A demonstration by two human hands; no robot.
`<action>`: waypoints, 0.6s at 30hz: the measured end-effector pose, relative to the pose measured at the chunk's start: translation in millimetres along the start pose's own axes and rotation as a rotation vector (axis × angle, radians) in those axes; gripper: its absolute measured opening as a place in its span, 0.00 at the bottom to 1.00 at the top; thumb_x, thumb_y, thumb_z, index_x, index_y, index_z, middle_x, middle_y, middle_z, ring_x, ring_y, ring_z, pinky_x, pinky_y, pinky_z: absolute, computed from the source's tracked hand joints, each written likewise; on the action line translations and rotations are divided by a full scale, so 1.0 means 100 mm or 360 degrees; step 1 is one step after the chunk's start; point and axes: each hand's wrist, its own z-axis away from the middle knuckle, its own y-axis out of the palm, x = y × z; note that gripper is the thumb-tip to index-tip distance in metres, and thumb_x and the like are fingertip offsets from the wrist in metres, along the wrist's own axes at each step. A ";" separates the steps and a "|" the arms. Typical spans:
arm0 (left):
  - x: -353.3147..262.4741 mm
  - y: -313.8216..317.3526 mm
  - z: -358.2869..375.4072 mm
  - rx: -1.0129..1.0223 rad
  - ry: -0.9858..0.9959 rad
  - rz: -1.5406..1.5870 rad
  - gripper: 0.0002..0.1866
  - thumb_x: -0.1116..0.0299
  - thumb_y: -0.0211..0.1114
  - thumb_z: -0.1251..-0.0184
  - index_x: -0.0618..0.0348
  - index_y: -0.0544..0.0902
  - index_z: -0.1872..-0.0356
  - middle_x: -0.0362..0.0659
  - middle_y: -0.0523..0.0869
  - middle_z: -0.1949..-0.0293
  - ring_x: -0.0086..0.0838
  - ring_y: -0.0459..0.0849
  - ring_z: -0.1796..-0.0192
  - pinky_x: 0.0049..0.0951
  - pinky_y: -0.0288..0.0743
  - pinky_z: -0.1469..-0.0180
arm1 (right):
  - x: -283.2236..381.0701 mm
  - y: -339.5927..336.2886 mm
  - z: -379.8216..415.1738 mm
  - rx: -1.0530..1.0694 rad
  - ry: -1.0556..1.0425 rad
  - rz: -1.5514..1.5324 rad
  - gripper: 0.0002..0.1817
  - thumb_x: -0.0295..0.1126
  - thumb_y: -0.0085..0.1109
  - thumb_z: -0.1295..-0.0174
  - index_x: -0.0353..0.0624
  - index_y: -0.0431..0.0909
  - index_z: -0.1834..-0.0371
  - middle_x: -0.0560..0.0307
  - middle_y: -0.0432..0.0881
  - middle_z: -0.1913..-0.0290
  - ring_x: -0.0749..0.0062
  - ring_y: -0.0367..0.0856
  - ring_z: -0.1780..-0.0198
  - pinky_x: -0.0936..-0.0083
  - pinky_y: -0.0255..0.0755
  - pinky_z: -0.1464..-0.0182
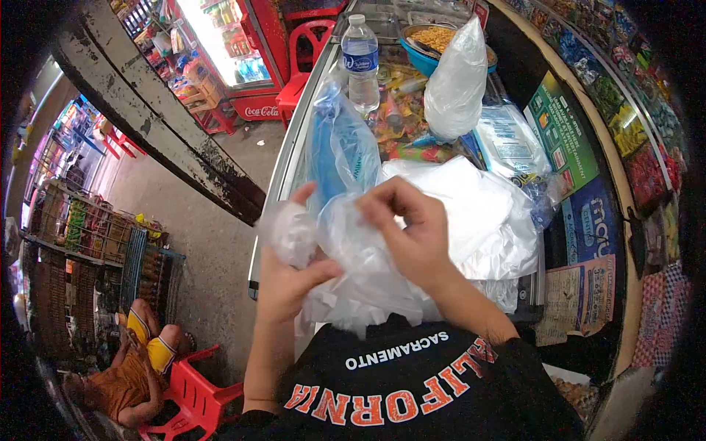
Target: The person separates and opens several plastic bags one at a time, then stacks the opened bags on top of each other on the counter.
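Note:
My left hand (pixel 283 275) is closed around a small clear plastic bag with whitish contents (pixel 294 237), its thumb pointing right. Just to the right, my right hand (pixel 412 228) has its fingers bent together in a pinch at the top of a thin clear plastic bag (pixel 353 239). Both hands are slightly blurred. Beneath them hangs more crumpled clear plastic. Beyond the hands lies a blue-tinted plastic bag (pixel 334 147), and a pile of white plastic bags (pixel 471 213) spreads to the right.
A water bottle (pixel 360 66), a tall white wrapped bundle (pixel 457 84) and a blue bowl (pixel 418 59) stand on the glass counter (pixel 283 165). At lower left a person (pixel 129 382) sits on a red chair (pixel 195 393). A red cooler (pixel 254 55) stands behind.

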 end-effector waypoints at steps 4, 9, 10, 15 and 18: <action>0.22 0.14 -0.04 -0.0053 0.0328 -0.0422 0.24 0.70 0.65 0.57 0.65 0.70 0.55 0.44 0.72 0.57 0.27 0.72 0.56 0.22 0.65 0.56 | 0.03 0.13 0.06 0.0139 -0.0104 0.0327 0.08 0.30 0.49 0.45 0.36 0.72 0.73 0.49 0.74 0.79 0.66 0.75 0.79 0.78 0.66 0.76; 0.31 0.16 -0.01 -0.0361 0.0889 -0.0857 0.15 0.63 0.50 0.43 0.69 0.75 0.70 0.47 0.73 0.60 0.30 0.72 0.57 0.25 0.64 0.55 | 0.06 0.14 0.10 0.0117 0.0054 0.0350 0.09 0.31 0.46 0.42 0.35 0.71 0.74 0.48 0.72 0.82 0.67 0.72 0.82 0.78 0.63 0.79; 0.31 0.15 0.00 -0.0360 0.0891 -0.0853 0.15 0.63 0.50 0.43 0.69 0.75 0.70 0.47 0.73 0.60 0.30 0.72 0.57 0.25 0.64 0.55 | 0.04 0.14 0.10 0.0117 0.0052 0.0354 0.09 0.31 0.46 0.42 0.35 0.71 0.74 0.48 0.72 0.82 0.67 0.72 0.82 0.78 0.63 0.79; 0.33 0.03 0.07 -0.0340 0.0357 -0.0168 0.11 0.66 0.49 0.41 0.63 0.73 0.66 0.44 0.74 0.65 0.29 0.74 0.61 0.26 0.67 0.59 | -0.07 0.13 0.13 0.0103 0.0203 0.0203 0.11 0.32 0.45 0.41 0.35 0.70 0.76 0.55 0.69 0.85 0.79 0.66 0.83 0.81 0.60 0.80; 0.41 -0.15 0.14 -0.0460 -0.0155 0.0503 0.10 0.67 0.52 0.43 0.61 0.71 0.64 0.42 0.74 0.66 0.27 0.75 0.64 0.26 0.69 0.61 | -0.18 0.09 0.10 -0.0091 0.0266 -0.0092 0.13 0.34 0.44 0.40 0.36 0.69 0.77 0.60 0.70 0.83 0.84 0.66 0.80 0.83 0.60 0.78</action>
